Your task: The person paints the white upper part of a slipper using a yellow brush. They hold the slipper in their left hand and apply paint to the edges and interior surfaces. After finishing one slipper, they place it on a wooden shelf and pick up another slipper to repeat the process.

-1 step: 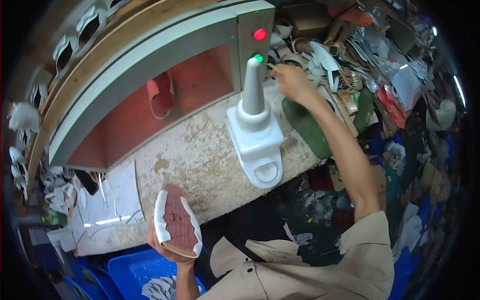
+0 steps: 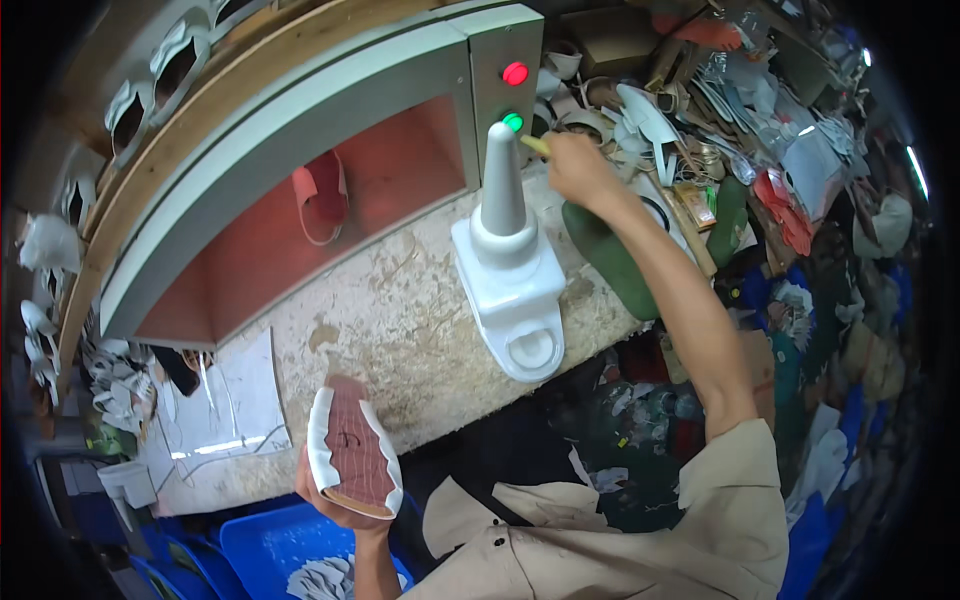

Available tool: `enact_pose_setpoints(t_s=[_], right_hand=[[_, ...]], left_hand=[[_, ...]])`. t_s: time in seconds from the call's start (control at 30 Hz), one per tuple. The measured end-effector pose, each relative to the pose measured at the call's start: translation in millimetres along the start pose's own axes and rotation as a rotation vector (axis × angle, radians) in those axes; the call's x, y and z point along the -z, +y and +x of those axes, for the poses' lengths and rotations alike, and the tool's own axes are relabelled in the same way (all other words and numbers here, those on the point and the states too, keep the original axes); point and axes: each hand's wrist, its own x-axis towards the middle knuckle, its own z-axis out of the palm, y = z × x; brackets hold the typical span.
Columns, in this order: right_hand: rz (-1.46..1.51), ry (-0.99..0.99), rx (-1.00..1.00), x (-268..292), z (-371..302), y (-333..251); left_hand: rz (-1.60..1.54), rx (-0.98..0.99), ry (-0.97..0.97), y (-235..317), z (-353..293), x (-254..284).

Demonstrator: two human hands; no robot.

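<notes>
My left hand (image 2: 345, 512) is closed around a half-made shoe (image 2: 352, 445), held underside up over the bench's front edge. White upper material folds in along both rims of its reddish-brown bottom. Further off, my right hand (image 2: 580, 172) grips a short yellow stick-like handle (image 2: 535, 146). That handle points left toward the grey cone top of a white glue-pot-like dispenser (image 2: 510, 270); whether its far end touches the cone is hard to make out. The dispenser stands on the bench, with a round cup at its near end.
Behind the bench (image 2: 390, 290) a grey heating cabinet (image 2: 300, 150) glows red inside, where a red shoe upper (image 2: 322, 195) sits. Green insole-shaped pieces (image 2: 615, 260) lie under my right forearm. Heaped scraps crowd the right. A blue bin (image 2: 270, 545) is below left.
My right hand has shifted slightly left and down, bringing the yellow handle closer to the dispenser's cone. The shoe in my left hand has hardly moved.
</notes>
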Motion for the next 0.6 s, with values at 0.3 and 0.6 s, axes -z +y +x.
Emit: enact_pose_setpoints(t_s=[0.3,0.6], right_hand=[[-0.099,-0.101,-0.008,-11.1,5.1,-29.4],[-0.167,0.029,0.129,-0.8,-1.9,-9.1]], left_hand=[[0.421,-0.191,-0.091,9.8,8.6,7.3],[0.457,-0.289,-0.086,2.5,8.9,2.4]])
